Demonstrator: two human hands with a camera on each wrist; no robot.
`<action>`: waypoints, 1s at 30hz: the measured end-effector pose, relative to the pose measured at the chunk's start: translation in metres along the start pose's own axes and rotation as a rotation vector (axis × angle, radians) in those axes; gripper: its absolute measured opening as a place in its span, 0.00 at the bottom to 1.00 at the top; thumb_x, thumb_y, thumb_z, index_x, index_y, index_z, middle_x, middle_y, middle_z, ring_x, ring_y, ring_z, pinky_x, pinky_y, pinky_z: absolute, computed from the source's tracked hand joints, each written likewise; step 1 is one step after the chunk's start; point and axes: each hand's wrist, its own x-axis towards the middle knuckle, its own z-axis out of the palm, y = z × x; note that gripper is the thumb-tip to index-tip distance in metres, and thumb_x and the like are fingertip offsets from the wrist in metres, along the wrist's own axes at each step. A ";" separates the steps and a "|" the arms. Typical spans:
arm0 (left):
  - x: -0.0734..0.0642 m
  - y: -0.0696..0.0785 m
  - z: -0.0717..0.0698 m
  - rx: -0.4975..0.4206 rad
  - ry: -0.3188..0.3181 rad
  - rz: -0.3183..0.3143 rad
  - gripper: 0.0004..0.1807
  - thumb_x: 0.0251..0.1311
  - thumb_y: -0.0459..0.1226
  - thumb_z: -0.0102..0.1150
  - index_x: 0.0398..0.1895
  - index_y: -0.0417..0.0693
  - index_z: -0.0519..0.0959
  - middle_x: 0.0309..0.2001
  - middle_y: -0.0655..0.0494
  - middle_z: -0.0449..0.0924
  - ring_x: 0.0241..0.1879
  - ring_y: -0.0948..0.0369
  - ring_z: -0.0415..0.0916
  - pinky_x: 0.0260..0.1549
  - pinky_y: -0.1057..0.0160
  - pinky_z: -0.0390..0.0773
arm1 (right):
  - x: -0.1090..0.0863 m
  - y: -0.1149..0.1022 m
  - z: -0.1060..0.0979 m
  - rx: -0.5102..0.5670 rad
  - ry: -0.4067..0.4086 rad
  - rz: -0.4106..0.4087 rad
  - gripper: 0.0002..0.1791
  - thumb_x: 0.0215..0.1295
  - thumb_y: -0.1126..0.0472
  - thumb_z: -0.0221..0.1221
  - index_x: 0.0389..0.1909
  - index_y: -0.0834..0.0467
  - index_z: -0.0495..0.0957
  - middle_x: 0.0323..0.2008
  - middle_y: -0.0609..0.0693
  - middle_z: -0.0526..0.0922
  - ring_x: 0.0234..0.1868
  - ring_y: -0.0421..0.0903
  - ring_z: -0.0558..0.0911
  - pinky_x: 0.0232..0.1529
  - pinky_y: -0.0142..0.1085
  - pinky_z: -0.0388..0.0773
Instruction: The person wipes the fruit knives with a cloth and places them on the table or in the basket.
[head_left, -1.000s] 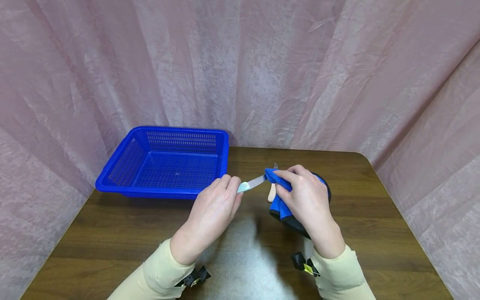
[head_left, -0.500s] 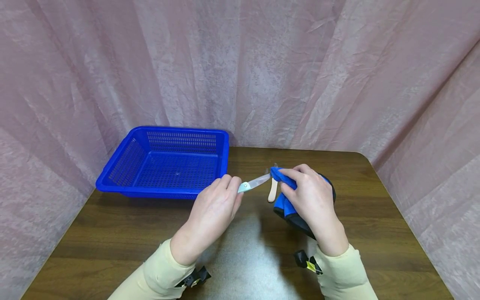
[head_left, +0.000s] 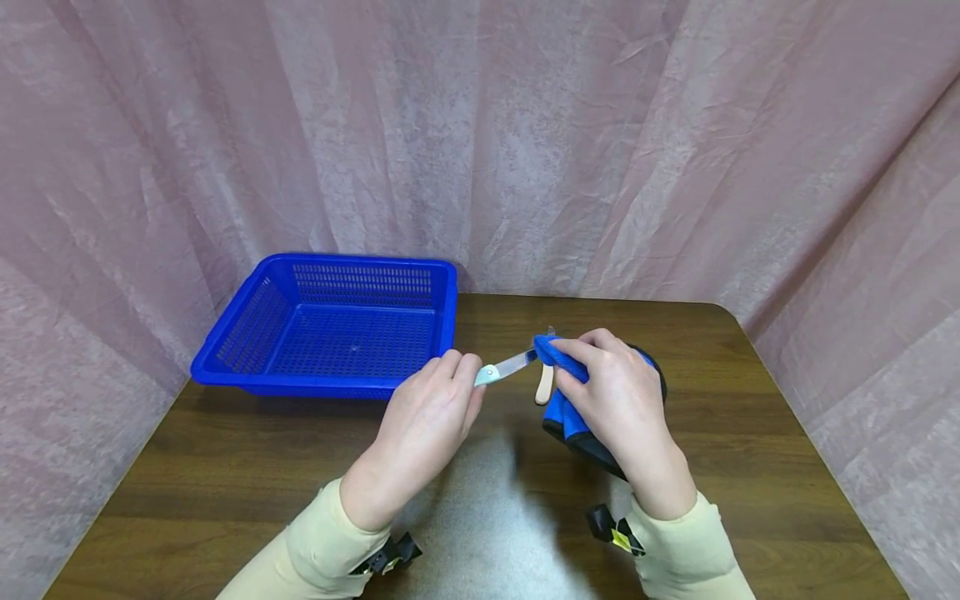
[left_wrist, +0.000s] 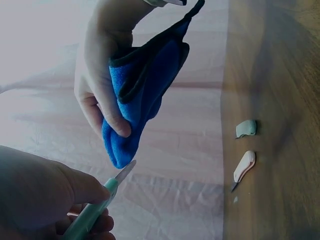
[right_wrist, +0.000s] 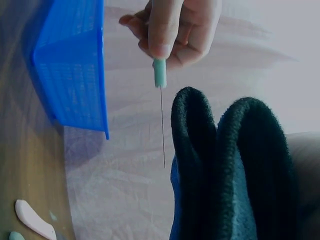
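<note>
My left hand grips the mint-green handle of a folding knife, its blade out and pointing right. In the left wrist view the knife is held with the thumb along its handle. My right hand pinches a folded blue cloth with black edging. The tip of the blade is hidden at the cloth's folded corner in the head view. From the right wrist the blade shows edge-on as a thin line, next to the dark fold of the cloth.
On the table behind the cloth lies a knife with a pale pink handle. Beside it is a small mint-green handled piece. A blue plastic basket stands at the left, and a pink curtain hangs behind the table.
My right hand with the cloth slid right toward the blade's tip, baring more of it, then came partly back left. My left hand and the knife held still.
</note>
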 end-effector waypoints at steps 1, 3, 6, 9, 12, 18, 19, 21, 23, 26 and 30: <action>0.000 0.000 0.000 0.000 -0.001 0.001 0.14 0.66 0.34 0.76 0.40 0.41 0.76 0.31 0.50 0.75 0.27 0.50 0.76 0.23 0.55 0.76 | -0.001 -0.001 0.000 0.002 0.001 -0.010 0.19 0.68 0.61 0.72 0.59 0.48 0.92 0.49 0.53 0.88 0.42 0.57 0.88 0.42 0.56 0.83; 0.000 0.000 0.000 0.001 -0.005 0.002 0.14 0.66 0.34 0.76 0.41 0.41 0.77 0.31 0.51 0.75 0.27 0.50 0.76 0.23 0.56 0.76 | -0.002 -0.004 0.001 0.005 0.000 -0.031 0.19 0.68 0.61 0.73 0.59 0.48 0.92 0.49 0.53 0.88 0.42 0.56 0.88 0.42 0.55 0.83; 0.000 0.001 0.000 0.005 -0.011 0.007 0.14 0.66 0.35 0.76 0.42 0.41 0.77 0.31 0.51 0.75 0.27 0.51 0.76 0.23 0.57 0.76 | -0.004 -0.009 0.003 0.011 0.000 -0.059 0.19 0.67 0.60 0.75 0.58 0.47 0.92 0.48 0.52 0.88 0.40 0.56 0.87 0.41 0.53 0.84; 0.000 0.001 0.000 0.011 -0.013 0.012 0.14 0.67 0.35 0.76 0.42 0.41 0.78 0.32 0.51 0.75 0.27 0.52 0.76 0.23 0.58 0.76 | -0.005 -0.012 0.004 0.015 0.008 -0.089 0.19 0.66 0.60 0.75 0.58 0.47 0.93 0.48 0.51 0.88 0.40 0.55 0.86 0.41 0.51 0.83; 0.000 0.000 0.000 0.014 -0.010 0.018 0.14 0.67 0.35 0.76 0.42 0.41 0.78 0.32 0.51 0.75 0.27 0.52 0.76 0.22 0.58 0.76 | -0.006 -0.015 0.005 0.022 0.023 -0.122 0.19 0.65 0.60 0.76 0.56 0.47 0.93 0.46 0.50 0.88 0.40 0.53 0.86 0.40 0.50 0.83; 0.000 0.001 0.000 0.016 -0.012 0.028 0.14 0.67 0.35 0.76 0.42 0.41 0.77 0.32 0.51 0.75 0.27 0.52 0.75 0.22 0.59 0.75 | -0.008 -0.020 0.006 0.030 0.033 -0.168 0.18 0.65 0.61 0.75 0.55 0.47 0.94 0.45 0.49 0.88 0.40 0.51 0.86 0.40 0.48 0.82; 0.000 0.001 0.000 0.016 -0.014 0.028 0.14 0.67 0.35 0.76 0.42 0.41 0.77 0.32 0.51 0.75 0.27 0.52 0.75 0.22 0.59 0.76 | -0.008 -0.020 0.007 0.030 0.032 -0.173 0.18 0.65 0.61 0.75 0.55 0.47 0.94 0.45 0.49 0.88 0.40 0.51 0.86 0.40 0.48 0.82; 0.000 0.001 0.000 0.011 -0.017 0.027 0.14 0.68 0.35 0.76 0.42 0.41 0.77 0.32 0.51 0.75 0.27 0.52 0.75 0.22 0.59 0.76 | -0.009 -0.022 0.007 0.028 0.032 -0.184 0.18 0.64 0.61 0.75 0.55 0.47 0.94 0.44 0.49 0.88 0.40 0.50 0.86 0.40 0.47 0.82; 0.000 0.001 0.000 0.010 -0.016 0.025 0.14 0.68 0.36 0.75 0.42 0.41 0.77 0.32 0.51 0.75 0.27 0.52 0.76 0.22 0.58 0.76 | -0.009 -0.023 0.007 0.027 0.033 -0.195 0.18 0.64 0.61 0.76 0.55 0.47 0.94 0.44 0.49 0.87 0.40 0.50 0.86 0.40 0.47 0.82; 0.000 0.001 0.000 0.008 -0.008 0.021 0.13 0.69 0.36 0.75 0.41 0.41 0.77 0.32 0.51 0.75 0.27 0.51 0.76 0.22 0.57 0.77 | -0.010 -0.025 0.008 0.023 0.034 -0.212 0.18 0.63 0.62 0.76 0.54 0.46 0.94 0.44 0.49 0.87 0.39 0.50 0.86 0.40 0.46 0.81; 0.000 0.001 0.000 0.005 0.005 0.020 0.13 0.67 0.35 0.76 0.40 0.41 0.77 0.32 0.51 0.75 0.27 0.50 0.77 0.23 0.56 0.77 | -0.011 -0.027 0.009 0.022 0.027 -0.230 0.18 0.63 0.62 0.77 0.53 0.46 0.94 0.45 0.48 0.87 0.41 0.49 0.86 0.41 0.46 0.82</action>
